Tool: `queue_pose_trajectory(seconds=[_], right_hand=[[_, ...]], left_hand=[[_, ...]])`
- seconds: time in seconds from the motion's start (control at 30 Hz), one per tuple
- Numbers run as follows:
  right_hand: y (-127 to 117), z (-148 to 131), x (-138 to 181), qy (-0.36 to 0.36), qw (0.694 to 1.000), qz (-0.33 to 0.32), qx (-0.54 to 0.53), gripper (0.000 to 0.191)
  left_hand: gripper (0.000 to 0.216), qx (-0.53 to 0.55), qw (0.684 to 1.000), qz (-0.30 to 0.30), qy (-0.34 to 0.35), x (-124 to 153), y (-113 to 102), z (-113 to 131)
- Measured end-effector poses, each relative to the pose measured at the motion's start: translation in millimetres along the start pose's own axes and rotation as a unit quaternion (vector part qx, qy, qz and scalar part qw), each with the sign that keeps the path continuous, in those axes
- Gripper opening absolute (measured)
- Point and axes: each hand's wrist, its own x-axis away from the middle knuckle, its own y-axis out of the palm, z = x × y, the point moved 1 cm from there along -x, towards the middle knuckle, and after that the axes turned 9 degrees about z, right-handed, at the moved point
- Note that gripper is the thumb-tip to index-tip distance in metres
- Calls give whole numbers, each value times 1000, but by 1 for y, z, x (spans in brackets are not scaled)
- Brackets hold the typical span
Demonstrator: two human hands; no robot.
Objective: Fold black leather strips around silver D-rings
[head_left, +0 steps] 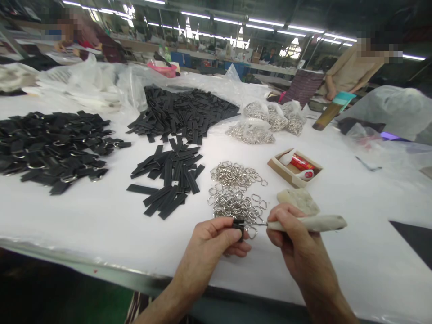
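My left hand (219,238) pinches a small folded black strap (239,225) between thumb and fingers. My right hand (297,238) is closed round the thick pale handle of a thin-tipped tool (324,222), whose metal tip reaches to the strap. Just beyond my hands lies a pile of silver metal rings (234,202), with a second heap of rings (232,173) behind it. Loose black strips (168,180) lie left of the rings. Whether a ring sits inside the held strap is hidden by my fingers.
At the left is a heap of black straps with rings (54,148). Farther back are a large pile of black strips (182,110) and plastic bags of rings (251,131). A cardboard box (297,180), a pale lump (299,200) and a bottle (332,110) stand right. Two people work beyond.
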Motion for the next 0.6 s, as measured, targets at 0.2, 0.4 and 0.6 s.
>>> queue_pose_trajectory(seconds=[0.2, 0.4, 0.6], right_hand=[[1, 4, -2, 6, 1000, -16, 13, 31], [1, 4, -4, 9, 999, -38, 21, 32], [1, 1, -9, 19, 997, -48, 53, 33]], left_hand=[[13, 14, 1000, 1, -8, 1, 3, 3], [11, 16, 1000, -2, -7, 0, 3, 1], [15, -4, 1000, -19, -6, 1, 2, -2]])
